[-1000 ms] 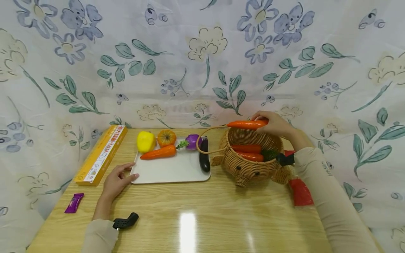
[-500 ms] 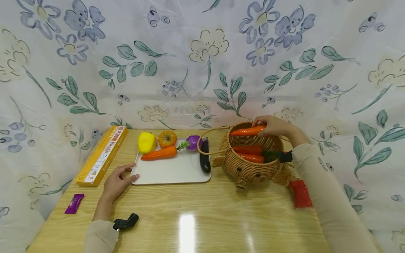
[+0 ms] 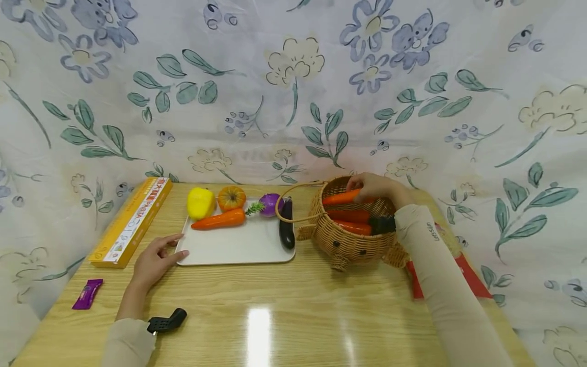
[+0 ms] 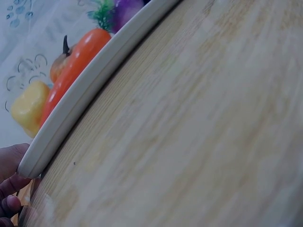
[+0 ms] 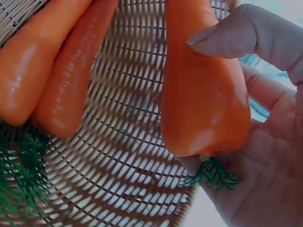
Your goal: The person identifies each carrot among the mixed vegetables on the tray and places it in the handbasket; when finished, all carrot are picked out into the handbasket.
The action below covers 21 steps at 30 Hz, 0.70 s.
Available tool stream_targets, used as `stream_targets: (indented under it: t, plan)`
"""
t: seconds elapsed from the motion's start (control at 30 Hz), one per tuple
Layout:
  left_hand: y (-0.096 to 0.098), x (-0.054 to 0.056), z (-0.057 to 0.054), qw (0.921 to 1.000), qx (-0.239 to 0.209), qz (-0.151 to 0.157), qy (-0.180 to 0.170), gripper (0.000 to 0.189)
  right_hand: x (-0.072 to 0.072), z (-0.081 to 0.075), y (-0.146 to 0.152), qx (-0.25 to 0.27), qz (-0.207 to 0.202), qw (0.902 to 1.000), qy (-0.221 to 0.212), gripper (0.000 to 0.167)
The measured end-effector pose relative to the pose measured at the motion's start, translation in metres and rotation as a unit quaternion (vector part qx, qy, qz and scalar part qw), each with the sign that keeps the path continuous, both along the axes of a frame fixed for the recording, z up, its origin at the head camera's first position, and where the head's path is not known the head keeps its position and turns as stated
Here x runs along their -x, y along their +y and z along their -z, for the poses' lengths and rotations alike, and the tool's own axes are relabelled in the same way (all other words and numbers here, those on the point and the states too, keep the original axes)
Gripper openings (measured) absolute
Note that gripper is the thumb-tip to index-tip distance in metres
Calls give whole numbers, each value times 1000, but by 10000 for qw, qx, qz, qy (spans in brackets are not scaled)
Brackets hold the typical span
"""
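Note:
My right hand (image 3: 373, 187) grips an orange toy carrot (image 3: 341, 198) inside the wicker basket (image 3: 353, 250). In the right wrist view the thumb lies across the thick end of that carrot (image 5: 206, 109), and a short green tuft sticks out below. Two more carrots (image 5: 52, 71) with green tops lie side by side in the basket. At the left end of the white tray (image 3: 229, 250), my left hand (image 3: 153, 262) holds the rim, thumb by the near corner. On the tray are a yellow bell pepper (image 3: 200, 203), a pumpkin (image 3: 231, 198), a carrot (image 3: 220, 219), a purple vegetable (image 3: 270, 204) and an eggplant (image 3: 287, 227).
A yellow pasta box (image 3: 130, 224) lies left of the tray, with a small purple packet (image 3: 87, 294) nearer the front. The basket's handle (image 3: 281, 204) leans over the tray's right end. A red packet (image 3: 472, 278) lies partly behind the right sleeve. A floral cloth (image 3: 293, 102) hangs behind the table.
The right hand has lowered its carrot from above the basket's rim down into the basket. The left hand stays at the tray. The head view has shifted slightly.

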<state>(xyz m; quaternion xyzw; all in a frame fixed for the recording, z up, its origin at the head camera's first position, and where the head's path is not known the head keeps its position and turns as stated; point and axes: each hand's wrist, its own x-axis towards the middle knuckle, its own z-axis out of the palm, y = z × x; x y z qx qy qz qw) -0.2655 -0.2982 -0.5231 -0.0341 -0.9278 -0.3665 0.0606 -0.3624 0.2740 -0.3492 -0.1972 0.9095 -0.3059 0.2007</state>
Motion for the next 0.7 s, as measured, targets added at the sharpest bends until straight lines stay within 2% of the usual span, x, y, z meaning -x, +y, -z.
stream_targets:
  t: [0.3, 0.53, 0.7]
  plan:
    - [-4, -2, -3, 10000, 12, -19, -1, 56, 9, 17, -6, 9, -37, 9999, -161, 37]
    - [-5, -2, -4, 10000, 45, -46, 12, 55, 9, 27, -6, -276, 26, 9996, 28, 36]
    - [0, 1, -3, 10000, -30, -81, -51, 55, 14, 35, 0, -282, 125, 9995, 89, 33]
